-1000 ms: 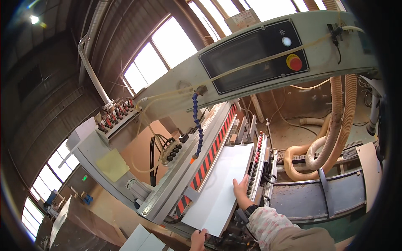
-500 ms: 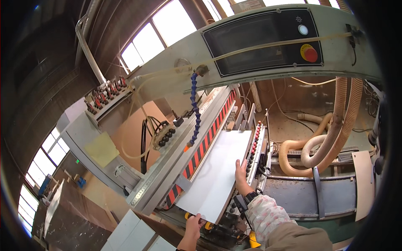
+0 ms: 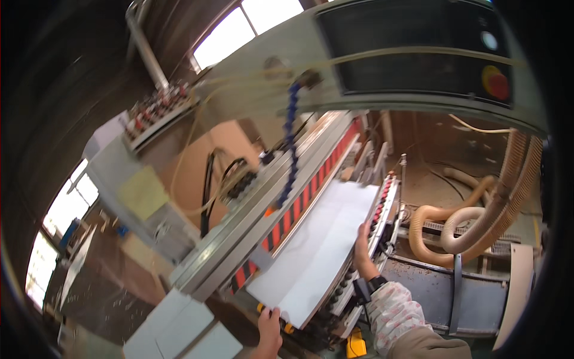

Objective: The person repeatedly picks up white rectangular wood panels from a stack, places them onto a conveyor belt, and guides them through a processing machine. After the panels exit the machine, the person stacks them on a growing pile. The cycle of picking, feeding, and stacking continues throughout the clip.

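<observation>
A long white panel lies flat on the machine's bed, alongside a rail with red and black stripes. My left hand is at the panel's near end, its fingertips closed on that edge. Along the panel's right edge rests my right hand, fingers stretched out and palm against the side. A dark band is round my right wrist. Just right of the panel runs a row of red and black rollers. Motion blurs both hands somewhat.
Overhead spans a grey-green machine housing with a dark screen and a red button. A blue jointed hose hangs over the rail. Ribbed ducts coil at right. More white panels lie at lower left; a yellow object sits below.
My view has swung, so the machine's upper parts and the ducts appear farther right. Both hands keep about the same places at the panel's edges.
</observation>
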Available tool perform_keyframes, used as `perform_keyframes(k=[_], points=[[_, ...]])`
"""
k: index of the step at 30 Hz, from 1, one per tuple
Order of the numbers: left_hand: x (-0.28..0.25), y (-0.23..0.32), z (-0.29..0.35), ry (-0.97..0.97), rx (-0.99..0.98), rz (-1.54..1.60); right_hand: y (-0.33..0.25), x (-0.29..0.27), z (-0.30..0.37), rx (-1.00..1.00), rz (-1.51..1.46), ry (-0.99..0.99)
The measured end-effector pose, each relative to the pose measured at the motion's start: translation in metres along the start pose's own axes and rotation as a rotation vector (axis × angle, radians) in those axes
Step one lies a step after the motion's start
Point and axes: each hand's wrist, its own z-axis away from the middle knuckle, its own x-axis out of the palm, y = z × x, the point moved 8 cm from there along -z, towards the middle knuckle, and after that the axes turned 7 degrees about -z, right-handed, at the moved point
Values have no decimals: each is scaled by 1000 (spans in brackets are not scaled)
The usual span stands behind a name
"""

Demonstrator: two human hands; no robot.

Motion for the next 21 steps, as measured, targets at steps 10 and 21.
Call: perform_keyframes(k=[10, 21], points=[[12, 5, -7, -219, 199, -279, 17, -44, 32, -330, 162, -171], [12, 15, 12, -205, 339, -536, -1, 6, 108, -169, 763, 15]])
